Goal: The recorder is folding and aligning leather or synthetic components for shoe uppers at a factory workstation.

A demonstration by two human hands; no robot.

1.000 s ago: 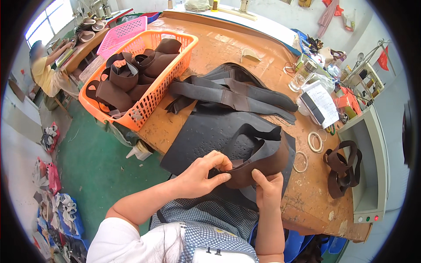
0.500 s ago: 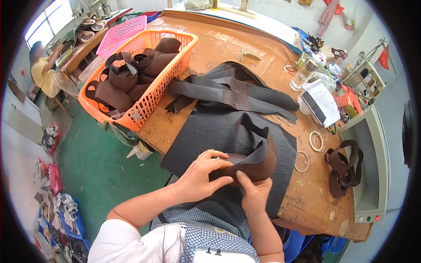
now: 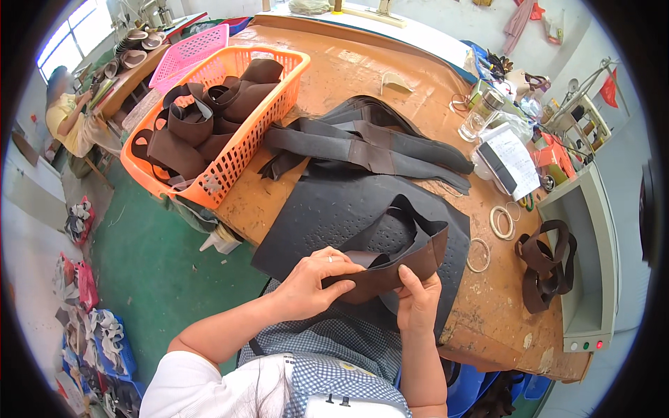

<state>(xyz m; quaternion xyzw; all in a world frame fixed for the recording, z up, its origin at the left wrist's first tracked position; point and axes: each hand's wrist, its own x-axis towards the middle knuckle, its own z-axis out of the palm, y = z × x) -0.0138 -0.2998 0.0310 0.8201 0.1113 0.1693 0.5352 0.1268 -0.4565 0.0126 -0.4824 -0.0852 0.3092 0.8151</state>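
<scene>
Fingers of the left hand (image 3: 306,284): bent, thumb and forefinger nearly together, pinching the near wall of a brown strip (image 3: 380,284) close to its left end. Right hand (image 3: 418,301): thumb laid on the strip's outer face, other fingers curled and partly hidden; gap small, taken up by the strip.

Location: strip is held above the black mat (image 3: 306,219), toward the near edge of the table (image 3: 481,324). Whether its lower edge touches the mat cannot be told.

Step in hand (judgement): working along the strip's edge between two pinches, probably lining up or feeling the layers near the left fingertips. Next move seems to call for a steady right-hand grip and a small, even left-hand adjustment, so that the layers do not slip apart.

Appearance: strip bent into an open, uneven loop. Outer face dark brown, matt; inner face dark grey. Near wall fairly smooth between the hands; far side rises to a pointed fold, right end stands up in a corner. Looks thin and pliable, probably springy enough to hold a curve.

Surroundings: flat dark strips (image 3: 390,161) lie stacked beyond the mat; similar brown pieces fill the orange basket (image 3: 240,164) at the table's left edge; brown loops (image 3: 540,256) rest near its right edge.
</scene>
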